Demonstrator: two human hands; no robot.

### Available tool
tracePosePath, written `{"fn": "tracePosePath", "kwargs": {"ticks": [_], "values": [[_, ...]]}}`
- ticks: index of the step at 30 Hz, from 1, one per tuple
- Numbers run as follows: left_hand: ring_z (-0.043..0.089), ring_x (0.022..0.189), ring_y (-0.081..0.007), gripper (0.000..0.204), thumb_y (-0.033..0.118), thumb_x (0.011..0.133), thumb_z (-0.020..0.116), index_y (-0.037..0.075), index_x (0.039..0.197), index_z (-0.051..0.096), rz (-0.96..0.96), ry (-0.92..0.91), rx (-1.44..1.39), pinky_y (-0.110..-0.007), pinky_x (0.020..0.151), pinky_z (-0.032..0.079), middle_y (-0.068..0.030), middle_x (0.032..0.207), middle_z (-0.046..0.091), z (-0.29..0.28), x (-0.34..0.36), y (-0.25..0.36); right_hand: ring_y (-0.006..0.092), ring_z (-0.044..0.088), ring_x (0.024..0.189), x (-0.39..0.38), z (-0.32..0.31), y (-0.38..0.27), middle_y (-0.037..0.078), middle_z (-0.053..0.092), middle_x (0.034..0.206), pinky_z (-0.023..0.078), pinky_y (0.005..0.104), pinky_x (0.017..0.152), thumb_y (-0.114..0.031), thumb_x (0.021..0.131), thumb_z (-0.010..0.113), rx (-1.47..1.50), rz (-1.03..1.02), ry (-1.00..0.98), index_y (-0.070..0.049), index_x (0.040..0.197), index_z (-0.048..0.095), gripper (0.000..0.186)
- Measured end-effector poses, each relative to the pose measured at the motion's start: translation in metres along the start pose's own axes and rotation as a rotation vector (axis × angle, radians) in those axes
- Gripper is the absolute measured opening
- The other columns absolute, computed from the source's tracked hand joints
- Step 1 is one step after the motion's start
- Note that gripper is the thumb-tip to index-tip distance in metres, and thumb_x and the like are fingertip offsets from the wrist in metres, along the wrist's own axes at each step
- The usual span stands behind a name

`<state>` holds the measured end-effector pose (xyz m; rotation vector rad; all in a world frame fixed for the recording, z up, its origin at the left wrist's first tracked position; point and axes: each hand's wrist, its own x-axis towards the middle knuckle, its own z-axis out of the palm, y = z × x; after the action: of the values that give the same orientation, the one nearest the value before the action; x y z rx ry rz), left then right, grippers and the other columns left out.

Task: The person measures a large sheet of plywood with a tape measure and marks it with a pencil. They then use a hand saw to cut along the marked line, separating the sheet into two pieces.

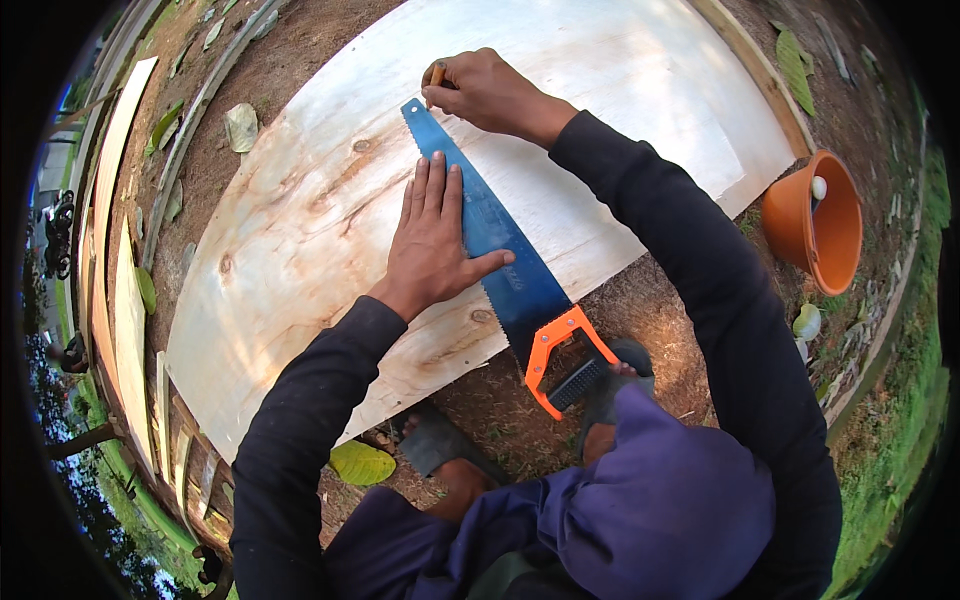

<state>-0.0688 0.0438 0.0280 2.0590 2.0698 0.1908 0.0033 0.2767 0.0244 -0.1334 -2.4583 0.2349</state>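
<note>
A hand saw (487, 217) with a blue blade and an orange and black handle lies flat across a pale plywood sheet (290, 240). Its handle reaches past the sheet's near edge, by my feet. My left hand (430, 235) rests on the blade, fingers stretched out and thumb spread across it, pressing it flat. Near the blade's narrow far tip, my right hand (497, 95) pinches a short brown pencil (437, 74), its lower end close to the wood beside the blade's right edge.
To the right, an orange bucket (800, 215) lies tipped with something white-ended inside. Long timber strips (128, 330) lie at the left. A yellow-green leaf (362, 463) and my sandalled foot (445, 450) are below the sheet. Bare soil and grass surround it.
</note>
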Motion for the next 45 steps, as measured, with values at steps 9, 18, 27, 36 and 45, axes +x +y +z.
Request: {"fn": "tracePosePath", "kwargs": {"ticks": [9, 18, 27, 36, 45], "values": [[0.008, 0.160, -0.0466, 0.128, 0.075, 0.081, 0.073, -0.013, 0.159, 0.022, 0.023, 0.012, -0.004, -0.052, 0.130, 0.014, -0.0343, 0.169, 0.014, 0.003, 0.003, 0.000, 0.0361, 0.073, 0.082, 0.005, -0.015, -0.009, 0.017, 0.075, 0.084, 0.059, 0.0435, 0.079, -0.023, 0.092, 0.062, 0.303, 0.341, -0.091, 0.001, 0.087, 0.072, 0.026], [0.009, 0.160, -0.0468, 0.128, 0.076, 0.081, 0.072, -0.014, 0.158, 0.023, 0.024, 0.016, 0.006, -0.052, 0.130, 0.015, -0.0347, 0.168, 0.014, 0.002, 0.002, 0.000, 0.0346, 0.073, 0.075, 0.002, -0.021, -0.013, 0.020, 0.073, 0.081, 0.058, 0.0420, 0.072, -0.023, 0.092, 0.064, 0.286, 0.338, -0.108, 0.004, 0.082, 0.071, 0.029], [0.009, 0.160, -0.0469, 0.128, 0.074, 0.081, 0.074, -0.013, 0.159, 0.022, 0.019, 0.012, 0.011, -0.052, 0.130, 0.014, -0.0346, 0.168, 0.014, 0.002, 0.001, -0.002, 0.0269, 0.073, 0.066, 0.003, -0.032, -0.020, 0.017, 0.071, 0.077, 0.060, 0.0361, 0.062, -0.020, 0.092, 0.064, 0.377, 0.431, -0.293, 0.006, 0.080, 0.070, 0.029], [0.009, 0.159, -0.0474, 0.128, 0.073, 0.081, 0.074, -0.013, 0.159, 0.022, 0.027, 0.015, 0.016, -0.052, 0.130, 0.014, -0.0350, 0.168, 0.015, 0.003, 0.000, -0.004, 0.0209, 0.073, 0.058, 0.001, -0.048, -0.032, 0.016, 0.072, 0.071, 0.060, 0.0310, 0.055, -0.019, 0.093, 0.065, 0.494, 0.561, -0.467, 0.007, 0.079, 0.070, 0.029], [0.010, 0.159, -0.0477, 0.128, 0.074, 0.081, 0.074, -0.013, 0.159, 0.022, 0.041, 0.024, 0.013, -0.052, 0.130, 0.015, -0.0351, 0.168, 0.016, 0.003, 0.002, -0.002, 0.0194, 0.073, 0.058, -0.013, -0.059, -0.038, 0.015, 0.071, 0.069, 0.060, 0.0313, 0.055, -0.019, 0.095, 0.065, 0.569, 0.621, -0.412, 0.007, 0.079, 0.070, 0.031]]}}
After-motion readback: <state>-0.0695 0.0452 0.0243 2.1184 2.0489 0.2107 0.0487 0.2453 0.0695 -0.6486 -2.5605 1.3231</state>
